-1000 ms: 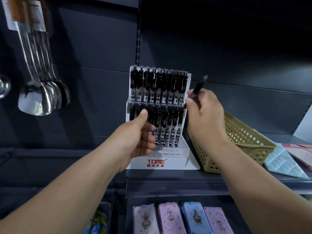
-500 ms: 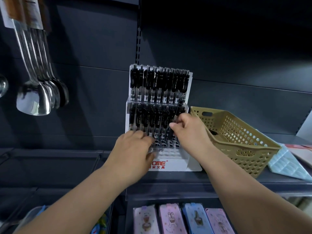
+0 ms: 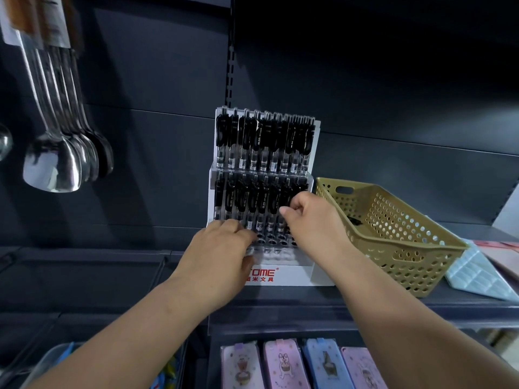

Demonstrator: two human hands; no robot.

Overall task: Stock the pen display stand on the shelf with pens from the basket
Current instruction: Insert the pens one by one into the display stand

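Dark panelled wall (image 3: 393,80) behind a grey shelf (image 3: 280,303); steel spoons (image 3: 53,169) hang left.
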